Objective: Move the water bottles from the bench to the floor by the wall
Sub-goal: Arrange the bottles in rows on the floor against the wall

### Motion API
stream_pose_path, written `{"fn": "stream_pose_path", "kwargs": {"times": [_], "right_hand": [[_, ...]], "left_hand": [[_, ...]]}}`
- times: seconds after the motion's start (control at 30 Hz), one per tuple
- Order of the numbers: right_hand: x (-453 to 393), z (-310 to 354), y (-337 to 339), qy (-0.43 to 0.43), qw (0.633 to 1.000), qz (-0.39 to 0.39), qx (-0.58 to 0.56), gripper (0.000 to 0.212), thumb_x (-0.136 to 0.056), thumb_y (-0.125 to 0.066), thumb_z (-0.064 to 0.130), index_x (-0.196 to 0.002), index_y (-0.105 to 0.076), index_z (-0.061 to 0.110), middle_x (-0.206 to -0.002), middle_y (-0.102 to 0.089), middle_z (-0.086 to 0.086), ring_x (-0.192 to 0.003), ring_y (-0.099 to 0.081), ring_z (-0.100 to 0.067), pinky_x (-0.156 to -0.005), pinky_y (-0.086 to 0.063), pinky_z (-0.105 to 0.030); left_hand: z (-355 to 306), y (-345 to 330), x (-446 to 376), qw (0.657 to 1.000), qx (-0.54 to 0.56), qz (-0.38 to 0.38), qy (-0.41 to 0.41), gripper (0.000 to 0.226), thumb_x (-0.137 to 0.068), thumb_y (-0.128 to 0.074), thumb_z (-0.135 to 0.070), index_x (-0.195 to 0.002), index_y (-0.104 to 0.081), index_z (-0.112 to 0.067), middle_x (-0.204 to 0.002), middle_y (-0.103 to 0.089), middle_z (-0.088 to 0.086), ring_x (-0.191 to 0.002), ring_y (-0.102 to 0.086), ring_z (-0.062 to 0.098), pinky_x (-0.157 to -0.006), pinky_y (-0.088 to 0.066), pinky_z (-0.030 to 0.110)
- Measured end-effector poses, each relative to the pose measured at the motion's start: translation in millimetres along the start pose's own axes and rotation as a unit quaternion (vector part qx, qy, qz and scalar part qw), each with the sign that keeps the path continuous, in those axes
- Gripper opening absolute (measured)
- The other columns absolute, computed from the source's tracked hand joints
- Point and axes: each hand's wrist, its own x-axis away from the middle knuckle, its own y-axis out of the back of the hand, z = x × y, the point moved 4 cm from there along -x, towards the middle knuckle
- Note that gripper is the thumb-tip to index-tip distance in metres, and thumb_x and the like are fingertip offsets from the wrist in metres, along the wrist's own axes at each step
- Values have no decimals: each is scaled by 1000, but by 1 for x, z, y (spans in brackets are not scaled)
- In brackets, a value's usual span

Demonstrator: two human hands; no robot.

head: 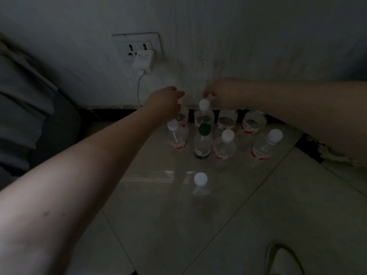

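Note:
Several clear water bottles stand in two rows on the tiled floor against the wall [238, 46]. Most have white caps and red labels; one has a green cap [204, 129]. My left hand [165, 103] closes over the top of the back-left bottle [181, 117], hiding its cap. My right hand [222, 95] grips the top of a back-row bottle [227, 121]; its fingers are beside the white cap of the neighbouring bottle [204, 116]. A single white-capped bottle [200, 184] stands alone nearer to me.
A wall socket with a white charger [143, 60] and its cable hangs above the bottles to the left. A grey upholstered seat [25, 108] fills the left side. A dark baseboard [111, 114] runs along the wall. A shoe [284, 261] is at the bottom right.

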Motion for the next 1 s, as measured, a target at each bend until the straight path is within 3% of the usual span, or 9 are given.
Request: {"fn": "stream_pose_path", "kwargs": {"times": [0.17, 0.3, 0.43, 0.5, 0.57, 0.63, 0.73, 0.83, 1.0], "right_hand": [[0, 5, -16, 14, 995, -77, -56, 47, -99, -44, 19, -145, -34, 17, -137, -41, -23, -123, -43, -34, -97, -37, -35], [-5, 14, -30, -7, 997, -52, -54, 38, -98, -41, 13, -135, -48, 10, -128, -53, -20, -115, -52, -35, -93, -42, -35], [-14, 14, -45, -22, 996, -24, -82, 33, -99, -39, 12, -128, -52, 6, -132, -49, -16, -117, -48, -27, -93, -38, -26], [-20, 11, -46, -31, 993, -38, -108, 26, -98, -42, 14, -117, -59, 4, -123, -54, -14, -103, -52, -23, -83, -40, -26], [-23, 9, -44, -52, 987, -61, -139, 20, -97, -46, 19, -93, -62, 6, -103, -58, -11, -81, -50, -19, -63, -39, -25], [-27, 4, -41, -65, 983, -77, -153, 19, -94, -49, 19, -83, -60, 8, -95, -57, -11, -72, -48, -17, -55, -35, -23], [-33, 3, -35, -70, 981, -67, -166, 20, -92, -52, 16, -102, -65, 5, -107, -61, -14, -86, -57, -23, -61, -39, -24], [-37, -1, -30, -63, 985, -54, -148, 25, -93, -55, 20, -111, -62, 4, -113, -59, -14, -100, -55, -25, -54, -30, -21], [-38, -11, -25, -60, 985, -99, -128, 39, -91, -57, 33, -117, -59, 3, -119, -56, -17, -107, -54, -29, -76, -35, -26]], "left_hand": [[-1, -9, -11, 999, 13, 34, 17, 56, -96, -48, -33, -146, -31, -14, -147, -37, 16, -132, -36, 31, -107, -30, 35], [-1, -2, -21, 999, 24, 2, 42, 44, -96, -51, -27, -137, -48, -12, -142, -44, 14, -129, -39, 29, -106, -31, 33], [0, 9, -28, 997, 23, 28, 62, 48, -92, -59, -30, -136, -49, -14, -144, -41, 13, -132, -35, 29, -109, -28, 33], [1, 9, -27, 997, 29, 27, 59, 49, -91, -60, -31, -135, -50, -14, -142, -42, 13, -130, -38, 28, -108, -29, 33], [1, 8, -25, 998, 29, 16, 46, 46, -90, -62, -30, -132, -54, -13, -139, -46, 13, -127, -42, 27, -105, -30, 29], [0, 6, -24, 998, 24, 15, 49, 45, -89, -63, -29, -131, -54, -14, -138, -47, 12, -126, -42, 27, -104, -31, 29], [2, 6, -24, 996, 37, 26, 81, 47, -90, -63, -26, -133, -52, -13, -140, -44, 13, -128, -40, 28, -106, -31, 32], [-3, 3, -28, 994, 58, 29, 93, 45, -90, -63, -23, -132, -53, -12, -139, -44, 15, -127, -42, 28, -105, -35, 33], [-10, -1, -31, 993, 71, 24, 95, 46, -90, -62, -24, -134, -52, -12, -138, -44, 14, -126, -43, 28, -107, -36, 34]]}}
